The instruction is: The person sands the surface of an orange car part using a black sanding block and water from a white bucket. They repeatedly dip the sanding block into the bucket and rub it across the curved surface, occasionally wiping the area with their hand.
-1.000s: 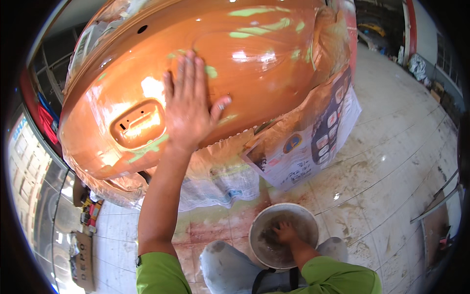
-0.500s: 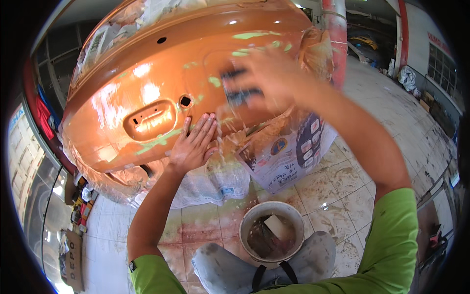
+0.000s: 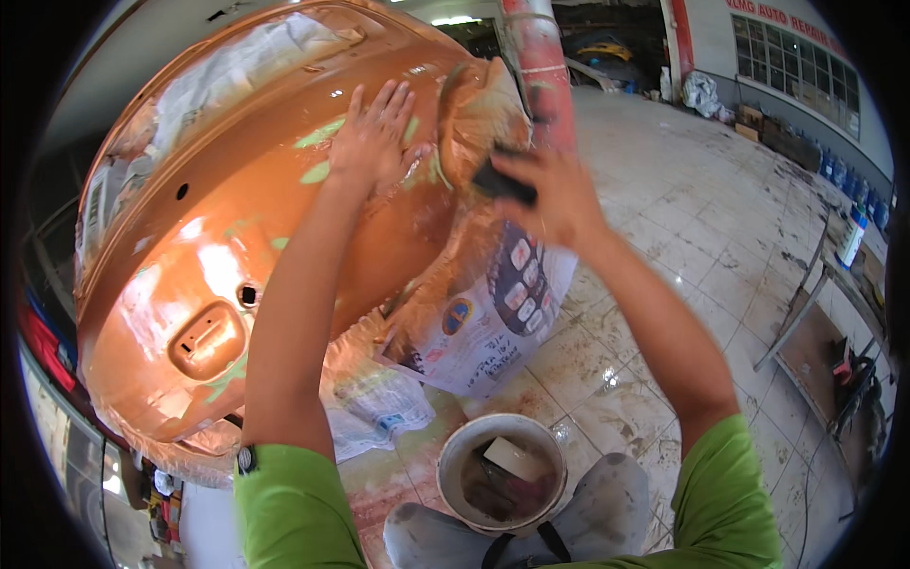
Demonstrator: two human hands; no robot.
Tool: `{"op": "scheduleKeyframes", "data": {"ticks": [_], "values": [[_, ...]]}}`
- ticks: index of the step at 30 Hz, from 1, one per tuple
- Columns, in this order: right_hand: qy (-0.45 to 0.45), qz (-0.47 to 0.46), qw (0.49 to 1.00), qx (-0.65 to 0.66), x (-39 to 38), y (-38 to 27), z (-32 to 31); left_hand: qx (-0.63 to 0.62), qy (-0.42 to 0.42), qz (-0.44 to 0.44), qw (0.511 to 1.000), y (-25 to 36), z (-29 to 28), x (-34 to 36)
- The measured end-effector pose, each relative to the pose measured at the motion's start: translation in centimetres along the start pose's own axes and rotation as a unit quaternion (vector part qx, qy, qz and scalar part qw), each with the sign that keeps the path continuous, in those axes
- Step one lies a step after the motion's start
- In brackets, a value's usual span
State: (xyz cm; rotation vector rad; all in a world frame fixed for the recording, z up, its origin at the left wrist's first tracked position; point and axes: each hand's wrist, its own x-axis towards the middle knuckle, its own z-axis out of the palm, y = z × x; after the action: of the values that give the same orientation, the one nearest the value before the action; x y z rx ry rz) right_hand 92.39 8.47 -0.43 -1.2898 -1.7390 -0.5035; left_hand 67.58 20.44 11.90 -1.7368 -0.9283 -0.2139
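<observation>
My left hand [image 3: 374,137] lies flat, fingers slightly spread, on the upper right part of an orange car tailgate panel [image 3: 218,256] with pale green patches and a recessed handle pocket [image 3: 204,339]. My right hand [image 3: 555,199], blurred, grips a black block [image 3: 504,177] beside the panel's right edge, over crumpled orange-sprayed masking [image 3: 474,104]. Printed paper sheeting [image 3: 474,351] hangs below the panel. A pale bucket [image 3: 453,450] of murky water sits between my knees, holding a cream block [image 3: 512,458] and darker pieces.
A red pillar [image 3: 550,85] stands behind the panel. At right are a metal stand [image 3: 815,351] with a white bottle [image 3: 851,237], several blue water jugs [image 3: 839,171], bags and boxes along the wall. The tiled floor [image 3: 692,209] is stained and wet.
My right hand has risen out of the bucket with the black block to the panel's right edge. My left hand moved down, then up and right along the panel. The view has swung right.
</observation>
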Motion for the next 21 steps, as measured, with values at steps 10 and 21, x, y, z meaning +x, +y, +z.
{"op": "scheduleKeyframes", "data": {"ticks": [10, 21], "values": [[-0.128, 0.253, 0.892, 0.354, -39.9, -5.0, 17.1, -0.049, -0.041, 0.266, 0.962, 6.6, 1.0, -9.2], [-0.293, 0.033, 0.927, 0.232, -46.9, -5.8, 17.8, -0.04, -0.091, 0.216, 0.971, -8.1, 0.8, -36.0]]}}
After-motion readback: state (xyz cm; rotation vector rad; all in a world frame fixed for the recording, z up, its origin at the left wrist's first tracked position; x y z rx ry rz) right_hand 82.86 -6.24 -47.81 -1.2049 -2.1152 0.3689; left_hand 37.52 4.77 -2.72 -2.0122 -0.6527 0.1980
